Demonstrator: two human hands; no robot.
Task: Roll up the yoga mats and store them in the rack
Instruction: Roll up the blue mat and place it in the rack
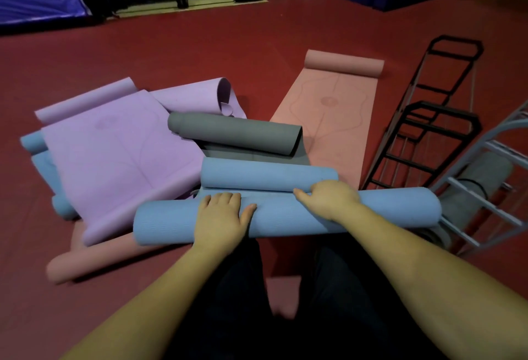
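A blue yoga mat (371,213) lies rolled across the floor just in front of my knees. My left hand (221,216) rests flat on top of its roll, thumb spread to the right. My right hand (328,196) lies over the roll further right, fingers curled over its far side. The mat's other end forms a second blue roll (265,175) just behind. A black rack (423,131) and a pale grey rack (491,188) lie to the right; the grey one holds a rolled grey mat (480,179).
A purple mat (120,148) is spread at the left over blue and pink mats. A half-rolled grey mat (234,131) sits behind the blue rolls. A pink mat (331,108) stretches away at centre right. Dark gym equipment and blue pads line the far wall.
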